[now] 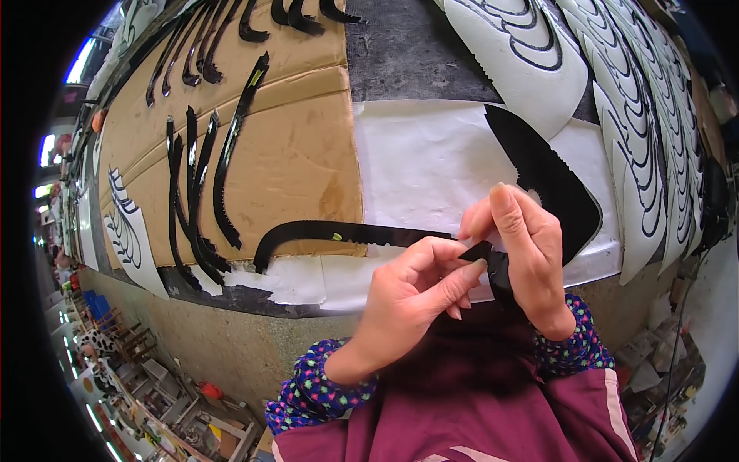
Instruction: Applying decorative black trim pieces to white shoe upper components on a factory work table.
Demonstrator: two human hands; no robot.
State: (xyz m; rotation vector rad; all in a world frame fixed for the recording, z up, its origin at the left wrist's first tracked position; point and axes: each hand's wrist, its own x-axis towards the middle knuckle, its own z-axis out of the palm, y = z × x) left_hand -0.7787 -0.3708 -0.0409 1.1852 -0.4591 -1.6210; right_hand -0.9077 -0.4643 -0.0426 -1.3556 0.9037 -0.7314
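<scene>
Both my hands are close together over the table's near edge. My left hand (419, 300) pinches the pointed end of a black strip (500, 279) between thumb and fingers. My right hand (531, 250) is closed on the same strip, its fingertips pressed together and the strip bending down beside the palm. Just behind the left fingers lies a long curved black piece (346, 232) with a notched edge and a small yellow-green mark; whether it joins the held strip is hidden. Beyond the right hand is a broad black piece (554, 173) with a serrated edge, lying on white sheeting (431, 146).
Brown cardboard (300, 154) on the left bears several curved black strips (204, 177). More black strips (208, 46) lie along its far side. White shapes with black curved lines (639, 138) overlap on the right; a small one (127, 231) sits at the far left.
</scene>
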